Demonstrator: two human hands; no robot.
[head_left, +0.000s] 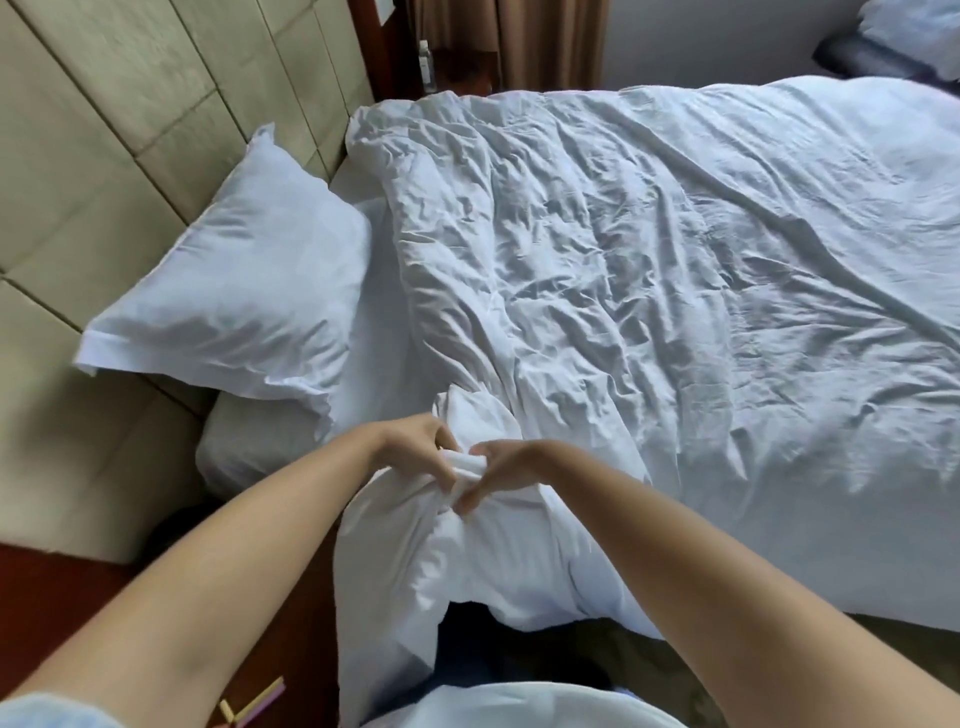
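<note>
Closest in at 6 o'clock, the left hand (415, 448) and the right hand (506, 467), touching, both clutch the bunched corner of the duvet (675, 286); best, probably, to grip firmly and draw it evenly toward the pillow (234, 291) at 9 o'clock.

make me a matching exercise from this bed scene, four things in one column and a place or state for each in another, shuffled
Things
1. duvet
2. pillow
3. bottle
4. curtain

Places or states
A. hangs brown at the top of the view
B. lies beside the padded headboard
C. white and creased, one corner bunched in the grip of the left hand and right hand
D. stands upright past the far end of the headboard

Pairs: 1-C, 2-B, 3-D, 4-A
</note>
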